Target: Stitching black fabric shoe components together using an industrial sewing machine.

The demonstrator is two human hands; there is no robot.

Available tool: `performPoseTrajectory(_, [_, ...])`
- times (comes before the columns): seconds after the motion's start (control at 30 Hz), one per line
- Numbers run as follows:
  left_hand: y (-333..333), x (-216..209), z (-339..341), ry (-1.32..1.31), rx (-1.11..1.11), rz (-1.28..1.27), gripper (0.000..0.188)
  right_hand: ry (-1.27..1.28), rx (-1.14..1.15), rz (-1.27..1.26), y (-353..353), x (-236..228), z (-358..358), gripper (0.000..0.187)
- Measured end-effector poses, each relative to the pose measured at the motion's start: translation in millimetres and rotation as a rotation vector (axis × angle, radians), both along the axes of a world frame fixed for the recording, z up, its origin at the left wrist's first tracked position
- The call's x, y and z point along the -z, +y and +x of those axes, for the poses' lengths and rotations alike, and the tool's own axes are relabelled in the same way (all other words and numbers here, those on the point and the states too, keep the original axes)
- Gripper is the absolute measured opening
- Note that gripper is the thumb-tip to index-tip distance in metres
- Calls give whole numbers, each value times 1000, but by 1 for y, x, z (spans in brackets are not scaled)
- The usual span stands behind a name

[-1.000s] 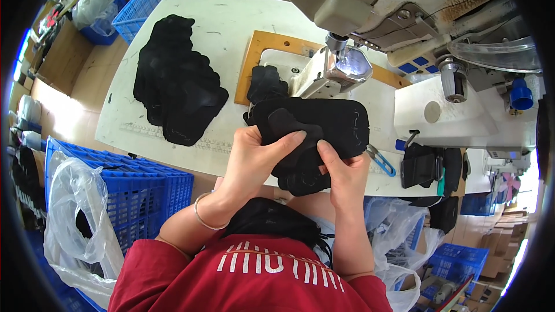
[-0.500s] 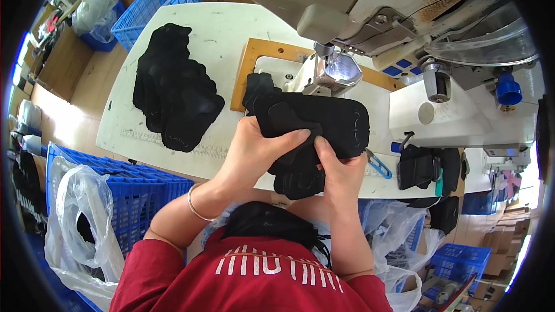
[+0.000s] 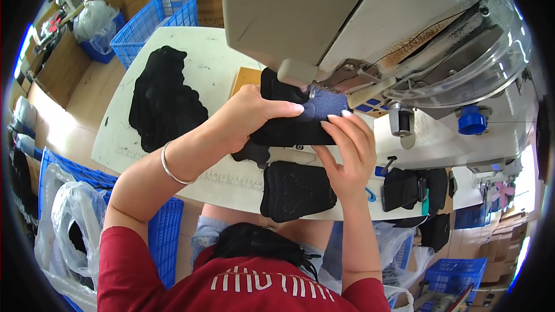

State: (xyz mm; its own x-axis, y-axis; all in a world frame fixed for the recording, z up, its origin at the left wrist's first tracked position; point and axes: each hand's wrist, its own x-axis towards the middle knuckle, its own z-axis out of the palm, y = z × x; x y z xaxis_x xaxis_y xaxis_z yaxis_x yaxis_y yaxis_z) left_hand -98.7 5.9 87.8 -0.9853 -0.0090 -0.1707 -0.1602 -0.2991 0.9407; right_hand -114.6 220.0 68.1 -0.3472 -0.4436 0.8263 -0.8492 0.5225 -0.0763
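Observation:
Under the head of a sewing machine [image 3: 298, 74], I hold a black padded fabric piece [image 3: 289, 133]. My left hand [image 3: 251, 110] is closed on its left part, thumb on top and the other fingers mostly hidden. At the right edge, my right hand [image 3: 350, 153] grips it with fingertips on top and the thumb lower down. Lamp light turns part of the fabric bluish near the needle area, which the machine head largely covers. Nearer me, a stack of black fabric pieces [image 3: 299, 192] with stitched outlines lies at the table edge.
A heap of black pieces [image 3: 165, 101] covers the left of the white table [image 3: 110, 138]. On the right sit a black phone-like object [image 3: 400, 189] and a blue-handled tool [image 3: 370, 195]. Blue crates [image 3: 165, 248] and plastic bags [image 3: 75, 214] flank the table.
Both hands have moved the black piece away from me, under the machine head. The stack near the table edge now shows uncovered. My head view has shifted closer to the machine.

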Motion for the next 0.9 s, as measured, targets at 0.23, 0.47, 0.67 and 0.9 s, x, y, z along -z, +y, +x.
performPoseTrajectory(0.23, [-6,-9,-15,-38,37,31,36,99,-3,47,-5,-10,-13,39])
performPoseTrajectory(0.47, [-6,-13,-13,-75,51,78,31,90,-20,3,-10,-12,-12,32])
performPoseTrajectory(0.67, [-8,-13,-14,-111,52,99,30,96,-18,1,-11,-13,-12,32])
performPoseTrajectory(0.9, [-6,-19,-14,-136,25,50,32,101,-24,-17,-12,-11,-13,32])
